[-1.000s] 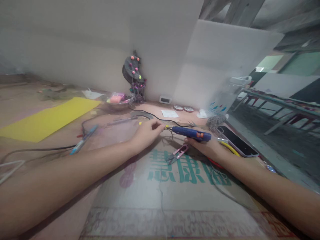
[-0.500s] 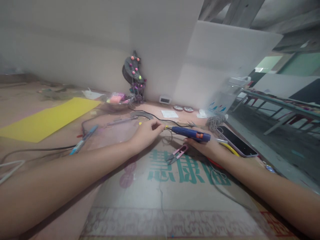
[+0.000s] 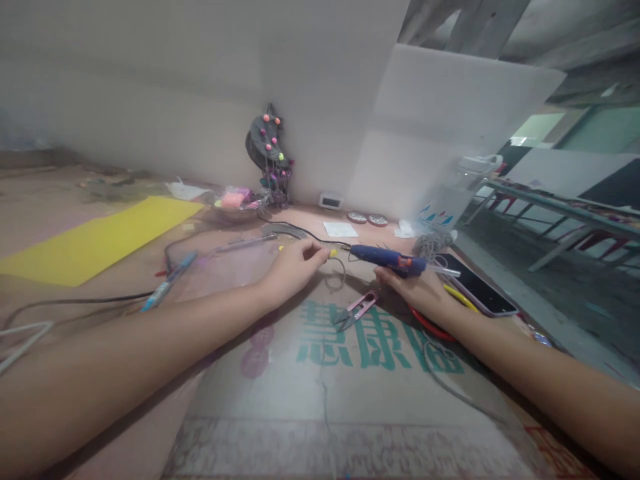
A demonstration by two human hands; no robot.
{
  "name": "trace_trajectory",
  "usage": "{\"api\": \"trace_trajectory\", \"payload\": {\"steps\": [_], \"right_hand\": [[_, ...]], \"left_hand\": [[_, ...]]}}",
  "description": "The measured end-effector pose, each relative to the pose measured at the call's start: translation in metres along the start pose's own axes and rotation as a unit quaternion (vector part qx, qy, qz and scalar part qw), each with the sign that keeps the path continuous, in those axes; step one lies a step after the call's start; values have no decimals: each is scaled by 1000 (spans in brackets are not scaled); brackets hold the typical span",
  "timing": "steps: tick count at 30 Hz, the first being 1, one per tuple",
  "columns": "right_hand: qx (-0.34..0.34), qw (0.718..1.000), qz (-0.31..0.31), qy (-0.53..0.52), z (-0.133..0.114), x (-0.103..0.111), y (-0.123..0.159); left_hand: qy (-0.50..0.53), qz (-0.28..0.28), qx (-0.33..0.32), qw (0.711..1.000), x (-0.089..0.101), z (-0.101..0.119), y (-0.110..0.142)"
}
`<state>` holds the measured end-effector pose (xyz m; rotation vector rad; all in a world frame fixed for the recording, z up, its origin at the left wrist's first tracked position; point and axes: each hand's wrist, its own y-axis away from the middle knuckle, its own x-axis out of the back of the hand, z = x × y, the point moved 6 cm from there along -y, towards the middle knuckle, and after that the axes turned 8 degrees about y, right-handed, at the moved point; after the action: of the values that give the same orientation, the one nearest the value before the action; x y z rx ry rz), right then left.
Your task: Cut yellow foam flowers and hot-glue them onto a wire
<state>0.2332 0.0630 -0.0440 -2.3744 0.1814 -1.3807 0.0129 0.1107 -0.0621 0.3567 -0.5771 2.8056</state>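
Observation:
My right hand (image 3: pixel 417 291) grips a blue glue gun (image 3: pixel 387 259) that lies almost level, its nozzle pointing left. My left hand (image 3: pixel 295 265) is pinched on a small yellow piece (image 3: pixel 333 253) just in front of that nozzle. A thin loop of wire (image 3: pixel 336 275) lies under the gap between both hands. Pink thread snips (image 3: pixel 356 309) rest on the printed cardboard sheet (image 3: pixel 350 373) just below the glue gun.
A phone (image 3: pixel 477 289) lies right of my right hand, a ball of grey twine (image 3: pixel 431 244) behind it. Yellow paper (image 3: pixel 95 239), a blue pen (image 3: pixel 167 280) and black cables (image 3: pixel 75 299) sit to the left. A beaded dark ornament (image 3: pixel 269 150) stands at the wall.
My right hand has lifted the glue gun a little and drawn it slightly right, away from the left hand. The left hand has stayed put.

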Motion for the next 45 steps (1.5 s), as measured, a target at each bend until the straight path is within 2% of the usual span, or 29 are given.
{"api": "trace_trajectory", "payload": {"steps": [3, 7, 9, 12, 16, 21, 26, 29, 33, 36, 38, 40, 42, 43, 45], "right_hand": [[-29, 1000, 10, 7, 6, 8, -6], [-59, 992, 21, -108, 16, 15, -13], [-84, 987, 22, -133, 18, 18, -17], [-112, 990, 27, -86, 19, 25, -26], [-107, 993, 47, -11, 29, 28, -56], [-133, 987, 27, 88, 61, 8, -102], [-147, 980, -15, 132, 81, -16, -125], [-127, 978, -40, 162, 84, -15, -128], [-110, 966, -53, 227, 79, 4, -118], [-105, 955, -41, 273, 62, 19, -102], [-57, 959, -22, 277, 38, 20, -87], [24, 986, -21, 166, 8, 9, -71], [20, 998, -47, -22, -11, -7, -54], [-1, 990, -80, -119, -19, -19, -45], [-50, 955, -158, -247, -32, -42, -28]], "left_hand": [[7, 0, 0, 1000, -1, -1, 0], [15, -8, 3, 1000, -3, -2, 0], [20, -12, 5, 1000, -3, -2, 0], [20, -21, 5, 1000, -5, -1, 1], [18, -22, 10, 1000, -5, 0, 1], [2, -20, 11, 1000, -5, 2, 2], [-6, -22, 21, 1000, -5, 1, 2], [-6, -23, 18, 1000, -5, 1, 1], [-12, -27, 14, 999, -6, 2, 2], [-12, -31, 14, 999, -6, 3, 2], [-10, -29, 14, 999, -6, 4, 2], [-14, -25, 14, 999, -5, 6, 3], [-22, -25, 13, 999, -6, 8, 3], [-27, -26, 11, 999, -6, 9, 4], [-31, -29, 4, 999, -6, 11, 4]]}}
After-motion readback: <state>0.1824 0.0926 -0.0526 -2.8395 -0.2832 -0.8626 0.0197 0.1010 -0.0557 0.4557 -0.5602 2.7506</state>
